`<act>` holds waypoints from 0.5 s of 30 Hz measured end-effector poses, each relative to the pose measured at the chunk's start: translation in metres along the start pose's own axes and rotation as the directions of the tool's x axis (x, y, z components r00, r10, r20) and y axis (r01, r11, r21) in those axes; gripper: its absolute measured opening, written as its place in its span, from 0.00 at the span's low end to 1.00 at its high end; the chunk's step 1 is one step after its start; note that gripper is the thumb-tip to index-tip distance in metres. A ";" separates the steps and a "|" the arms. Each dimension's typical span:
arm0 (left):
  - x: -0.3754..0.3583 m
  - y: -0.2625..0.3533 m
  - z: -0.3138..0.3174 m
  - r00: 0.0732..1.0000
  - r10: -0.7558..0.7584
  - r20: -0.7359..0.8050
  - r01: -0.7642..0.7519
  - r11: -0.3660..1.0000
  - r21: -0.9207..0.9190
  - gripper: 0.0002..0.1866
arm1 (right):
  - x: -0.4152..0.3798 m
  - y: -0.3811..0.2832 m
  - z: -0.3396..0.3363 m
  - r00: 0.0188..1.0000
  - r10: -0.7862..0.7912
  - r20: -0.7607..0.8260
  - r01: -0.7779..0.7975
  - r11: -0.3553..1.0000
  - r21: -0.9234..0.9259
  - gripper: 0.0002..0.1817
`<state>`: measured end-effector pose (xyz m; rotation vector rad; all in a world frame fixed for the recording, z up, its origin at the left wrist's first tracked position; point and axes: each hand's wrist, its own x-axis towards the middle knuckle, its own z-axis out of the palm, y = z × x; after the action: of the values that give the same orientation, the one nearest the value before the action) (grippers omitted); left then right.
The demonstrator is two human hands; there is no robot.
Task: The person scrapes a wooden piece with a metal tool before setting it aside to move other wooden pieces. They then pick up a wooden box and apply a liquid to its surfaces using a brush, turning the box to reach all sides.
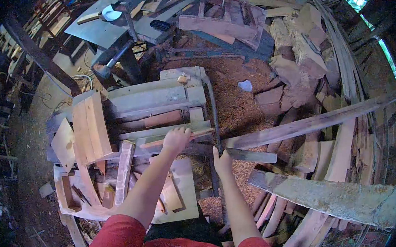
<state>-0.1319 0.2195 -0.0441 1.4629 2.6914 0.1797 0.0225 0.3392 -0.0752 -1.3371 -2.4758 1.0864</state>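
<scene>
My left hand (177, 139) presses down on a narrow wooden strip (153, 143) lying on the plank workbench (149, 101), its fingers curled over the wood. Just right of the bench end, my right hand (223, 162) is closed around a long dark curved bar (215, 113). This bar looks like the frame of a saw seen edge-on, and runs from the bench's far corner down toward me. It crosses close to the right end of the strip. A flat grey board (252, 155) sticks out to the right past my right hand.
A light wooden box-like piece (90, 127) and a short batten (124, 171) stand at the left. Nearer me lies a pale board (180, 188). Sawdust (237, 108) covers the ground beyond. A long beam (311, 121) and a rough slab (333, 196) reach in from the right.
</scene>
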 end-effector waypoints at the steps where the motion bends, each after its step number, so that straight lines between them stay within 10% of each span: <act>1: 0.001 0.000 0.001 1.000 0.000 -0.004 0.000 1.000 0.001 0.09 | 0.000 -0.001 -0.001 1.000 -0.003 -0.002 0.003 1.000 0.001 0.26; 7: 0.000 0.003 -0.007 0.999 -0.010 -0.041 0.009 1.000 -0.020 0.10 | 0.001 0.007 0.011 0.987 -0.126 -0.101 0.139 0.982 0.126 0.24; 11: 0.002 0.000 -0.006 0.997 -0.050 -0.055 0.052 0.998 0.019 0.13 | 0.008 0.026 0.016 0.995 0.046 0.088 -0.066 0.967 0.246 0.24; 15: -0.010 -0.010 -0.015 0.968 -0.167 0.188 0.178 0.983 -0.042 0.15 | -0.002 0.028 0.013 0.986 0.093 0.137 -0.129 0.949 0.288 0.28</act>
<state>-0.1368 0.2051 -0.0307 1.1595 2.6209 0.1062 0.0375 0.3403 -0.1018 -1.3664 -2.2189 1.5377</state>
